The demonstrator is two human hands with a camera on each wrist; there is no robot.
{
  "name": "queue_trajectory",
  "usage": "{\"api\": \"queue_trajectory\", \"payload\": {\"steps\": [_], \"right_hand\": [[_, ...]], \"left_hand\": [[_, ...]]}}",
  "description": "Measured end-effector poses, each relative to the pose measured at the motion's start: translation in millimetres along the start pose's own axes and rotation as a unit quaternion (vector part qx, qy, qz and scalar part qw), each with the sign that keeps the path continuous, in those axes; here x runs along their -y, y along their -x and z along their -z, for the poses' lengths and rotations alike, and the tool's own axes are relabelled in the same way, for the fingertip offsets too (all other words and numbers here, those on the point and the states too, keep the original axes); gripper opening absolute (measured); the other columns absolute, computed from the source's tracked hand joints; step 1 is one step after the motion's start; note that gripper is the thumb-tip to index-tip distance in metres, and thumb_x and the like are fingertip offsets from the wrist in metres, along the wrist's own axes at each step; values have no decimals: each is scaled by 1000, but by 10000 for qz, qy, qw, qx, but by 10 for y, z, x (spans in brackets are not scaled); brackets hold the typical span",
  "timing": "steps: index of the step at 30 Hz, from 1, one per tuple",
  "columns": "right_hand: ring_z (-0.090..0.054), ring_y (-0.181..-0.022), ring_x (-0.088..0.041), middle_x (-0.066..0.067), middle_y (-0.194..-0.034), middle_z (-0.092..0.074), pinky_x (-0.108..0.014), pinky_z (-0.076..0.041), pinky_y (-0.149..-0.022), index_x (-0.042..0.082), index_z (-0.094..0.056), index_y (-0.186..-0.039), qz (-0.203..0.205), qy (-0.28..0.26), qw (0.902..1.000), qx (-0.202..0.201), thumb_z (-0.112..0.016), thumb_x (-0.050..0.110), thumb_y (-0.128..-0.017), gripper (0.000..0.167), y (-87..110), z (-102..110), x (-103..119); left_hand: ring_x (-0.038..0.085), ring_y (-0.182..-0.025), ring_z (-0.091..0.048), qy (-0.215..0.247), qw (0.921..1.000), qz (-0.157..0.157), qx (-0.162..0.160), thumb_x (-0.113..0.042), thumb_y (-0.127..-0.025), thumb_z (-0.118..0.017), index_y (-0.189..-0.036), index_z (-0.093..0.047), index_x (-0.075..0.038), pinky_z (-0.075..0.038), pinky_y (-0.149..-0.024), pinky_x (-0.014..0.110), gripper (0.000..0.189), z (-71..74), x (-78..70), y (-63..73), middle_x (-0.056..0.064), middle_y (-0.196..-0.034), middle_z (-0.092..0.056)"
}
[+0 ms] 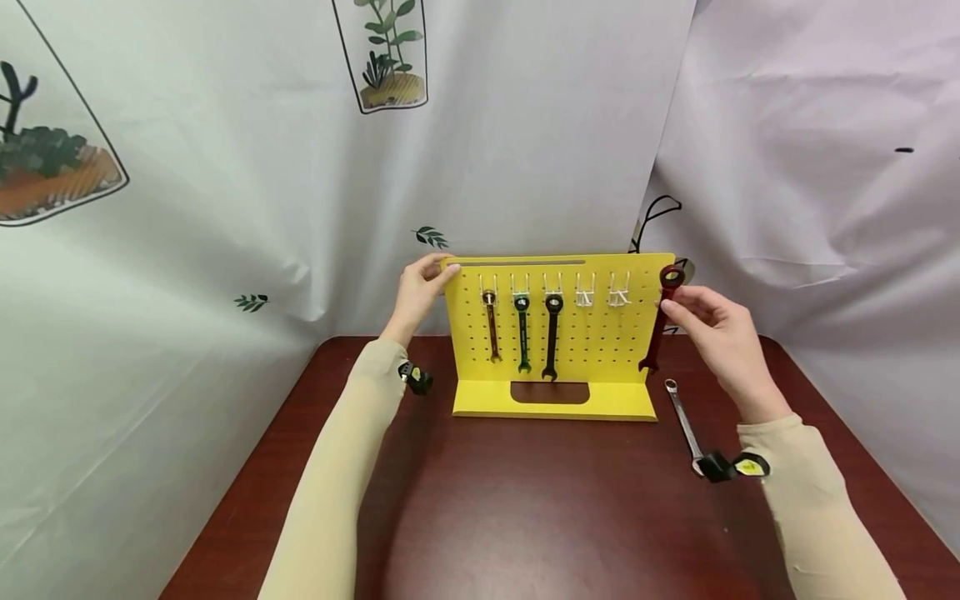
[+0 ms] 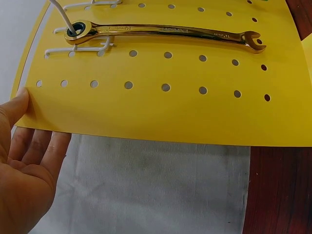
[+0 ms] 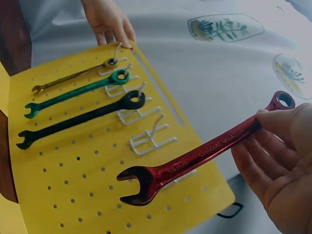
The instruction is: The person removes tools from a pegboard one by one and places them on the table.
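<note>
A yellow pegboard [image 1: 555, 333] stands on the table, and my left hand [image 1: 422, 293] grips its upper left corner, thumb in front and fingers behind. My right hand [image 1: 716, 337] pinches a red combination wrench [image 3: 204, 151] near its ring end, the open end pointing down in the head view. That wrench is in front of the board's right edge. On white hooks hang a gold wrench [image 2: 165, 31], a green wrench [image 1: 523, 335] and a black wrench [image 1: 552, 335], left to right. Two more white hooks [image 1: 585, 292] to their right carry nothing.
A silver wrench [image 1: 684, 425] lies on the dark red table [image 1: 547, 500], right of the pegboard and partly below my right wrist. Behind the table hangs a white printed cloth [image 1: 525, 150]. The board's yellow base [image 1: 480, 400] has a cut-out.
</note>
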State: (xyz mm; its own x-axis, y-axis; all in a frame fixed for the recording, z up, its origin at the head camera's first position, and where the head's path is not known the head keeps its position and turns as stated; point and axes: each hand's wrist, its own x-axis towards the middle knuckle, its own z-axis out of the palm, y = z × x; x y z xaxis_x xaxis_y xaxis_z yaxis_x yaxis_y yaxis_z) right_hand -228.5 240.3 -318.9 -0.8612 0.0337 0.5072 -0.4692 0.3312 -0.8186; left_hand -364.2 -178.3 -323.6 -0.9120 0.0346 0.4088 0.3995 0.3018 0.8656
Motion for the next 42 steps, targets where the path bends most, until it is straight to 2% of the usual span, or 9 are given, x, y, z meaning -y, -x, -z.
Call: {"api": "queue_trajectory", "payload": {"steps": [9,17,22,29,36,42], "right_hand": [[-68,-87,0,15,-94,-73,-11,-53,-79,3,-70,-112,-86,-289,9992,-259,-70,11,-96,17,34,175,-5],[-70,-83,-4,9,-93,-76,-12,-53,-76,2,-72,-109,-146,-1262,9908,-460,-72,4,-93,16,67,341,-33],[-69,-79,-3,10,-90,-76,-11,-53,-74,7,-74,-108,-366,-1395,9872,-681,-74,4,-92,16,83,446,-112],[-67,-77,-1,15,-88,-75,-9,-51,-72,14,-75,-110,-740,-914,9900,-783,-74,10,-93,18,126,561,-264],[-66,-75,4,21,-87,-72,-7,-49,-69,24,-74,-112,-1003,-348,9921,-664,-72,15,-95,19,179,653,-415],[-64,-77,5,21,-88,-73,-8,-50,-66,29,-72,-114,-1202,-42,9916,-471,-70,22,-97,18,220,701,-586]], "left_hand": [[21,-90,-68,26,10000,10,0,-40,-93,-73,-123,-71,-17,-59,-83,37,38,3,3,-2,8,-101,-73],[21,-91,-69,18,10000,28,-8,-40,-93,-73,-123,-71,-16,-59,-84,36,38,-7,-9,-16,8,-101,-73],[21,-92,-69,45,10000,21,12,-40,-93,-73,-123,-71,-16,-59,-85,37,38,-21,-15,-17,8,-101,-73],[22,-91,-67,-14,10000,-43,-5,-39,-94,-73,-125,-70,-16,-59,-83,38,39,-35,-8,0,9,-96,-72],[27,-94,-66,-2,10000,94,-11,-37,-95,-72,-128,-69,-13,-59,-85,41,41,-29,-4,-4,15,-101,-71],[22,-90,-67,34,10000,40,-42,-40,-93,-73,-124,-71,-16,-59,-82,37,40,-12,10,-14,10,-97,-72]]}}
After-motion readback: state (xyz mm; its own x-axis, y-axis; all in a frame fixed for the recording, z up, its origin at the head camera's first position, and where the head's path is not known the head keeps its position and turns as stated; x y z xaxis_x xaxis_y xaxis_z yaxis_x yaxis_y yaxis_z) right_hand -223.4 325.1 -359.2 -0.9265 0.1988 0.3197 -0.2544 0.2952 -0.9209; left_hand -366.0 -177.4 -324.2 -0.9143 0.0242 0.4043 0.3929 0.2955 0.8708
